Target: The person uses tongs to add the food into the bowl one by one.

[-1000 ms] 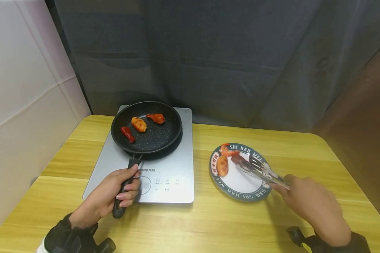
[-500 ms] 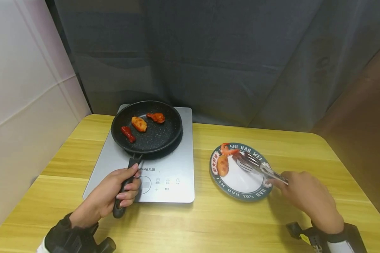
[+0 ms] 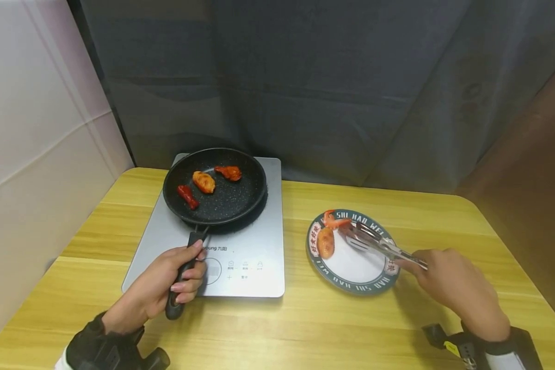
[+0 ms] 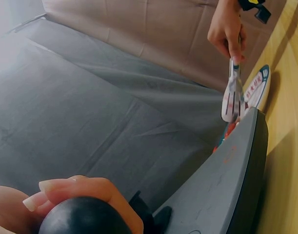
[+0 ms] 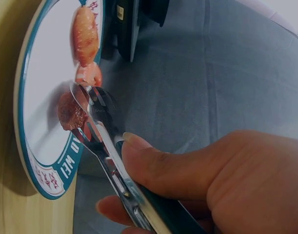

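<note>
My left hand [image 3: 166,277] grips the black handle of a frying pan [image 3: 231,205]. Two reddish chicken drumsticks [image 3: 187,197] and a browned chicken wing [image 3: 204,182] lie apart in the pan. With thumb and fingers, my right hand [image 3: 458,290] holds metal tongs [image 3: 390,249] over a green-rimmed plate [image 3: 356,270]. Seen from the right wrist, the slotted tips lie around a reddish-brown piece of meat [image 5: 69,111]; whether they squeeze it I cannot tell. Another chicken wing [image 3: 326,243] and an orange shrimp [image 3: 335,222] lie at the plate's left side.
Under the pan is a flat silver induction cooker [image 3: 254,252], left of the plate on the wooden table [image 3: 296,329]. A dark grey cloth [image 3: 305,92] hangs behind the table. A pale panel [image 3: 41,118] stands at left, a brown one [image 3: 532,169] at right.
The tongs' tips have shifted slightly up and left on the plate, covering more of the meat. My left hand and the pan stay nearly still.
</note>
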Tool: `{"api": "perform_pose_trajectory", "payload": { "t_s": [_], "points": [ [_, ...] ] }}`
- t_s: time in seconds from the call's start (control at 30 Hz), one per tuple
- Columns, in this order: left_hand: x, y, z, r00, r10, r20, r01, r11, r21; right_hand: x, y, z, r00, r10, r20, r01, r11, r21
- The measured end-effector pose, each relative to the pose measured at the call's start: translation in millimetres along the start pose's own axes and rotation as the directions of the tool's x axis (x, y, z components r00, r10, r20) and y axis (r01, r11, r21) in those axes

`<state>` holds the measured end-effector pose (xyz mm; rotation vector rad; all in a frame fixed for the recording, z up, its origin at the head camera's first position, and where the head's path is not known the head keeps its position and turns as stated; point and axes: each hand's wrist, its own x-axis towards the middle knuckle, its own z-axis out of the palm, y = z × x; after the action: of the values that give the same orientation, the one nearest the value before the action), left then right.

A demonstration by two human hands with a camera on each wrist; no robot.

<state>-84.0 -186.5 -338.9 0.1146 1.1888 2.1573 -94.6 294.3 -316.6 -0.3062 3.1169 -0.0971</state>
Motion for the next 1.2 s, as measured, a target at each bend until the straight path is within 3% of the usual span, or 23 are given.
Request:
{"api": "perform_pose_trajectory", "payload": {
  "t_s": [0.43, 0.67, 0.8, 1.2],
  "points": [
    [-0.6, 1.4, 1.2, 1.000, 0.002, -0.027, -0.002, 1.000, 0.016, -3, -8, -12, 1.000, -0.003, 0.000, 0.003, 1.000, 0.014],
    [0.4, 0.1, 2.0, 0.999, -0.008, -0.041, 0.009, 1.000, 0.010, 1, -18, -24, 0.996, -0.065, -0.053, 0.068, 0.997, 0.046],
    [0.9, -0.5, 2.7, 0.998, -0.013, -0.059, 0.014, 1.000, 0.018, 6, -26, -34, 0.989, -0.107, -0.104, 0.113, 0.992, 0.060],
    [0.5, -1.4, 1.9, 0.998, -0.008, -0.058, 0.009, 1.000, 0.026, 39, -67, -60, 0.980, -0.172, -0.098, 0.182, 0.978, 0.105]
  ]
}}
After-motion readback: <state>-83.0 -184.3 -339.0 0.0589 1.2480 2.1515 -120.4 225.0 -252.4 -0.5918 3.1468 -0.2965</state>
